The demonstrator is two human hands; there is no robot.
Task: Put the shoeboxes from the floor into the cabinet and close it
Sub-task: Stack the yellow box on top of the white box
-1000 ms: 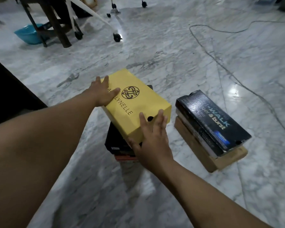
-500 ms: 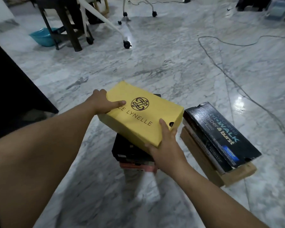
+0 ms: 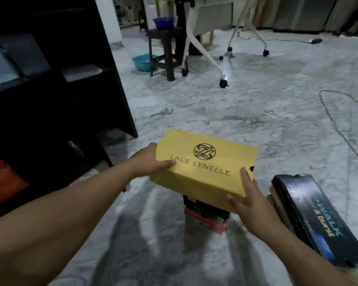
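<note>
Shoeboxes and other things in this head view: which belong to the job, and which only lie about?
Belong to the job:
yellow shoebox, held by left hand and right hand
black shoebox on the floor
red and black boxes below the yellow one
dark cabinet, open

Only lying about:
teal basin
blue bowl on dark stool
floor cable

Shoebox stacks [image 3: 207, 219] on marble floor [image 3: 256, 124]

Yellow shoebox [image 3: 203, 168] hides most of stacked boxes [image 3: 207, 217]; black shoebox [image 3: 318, 221] cut off right.
</note>
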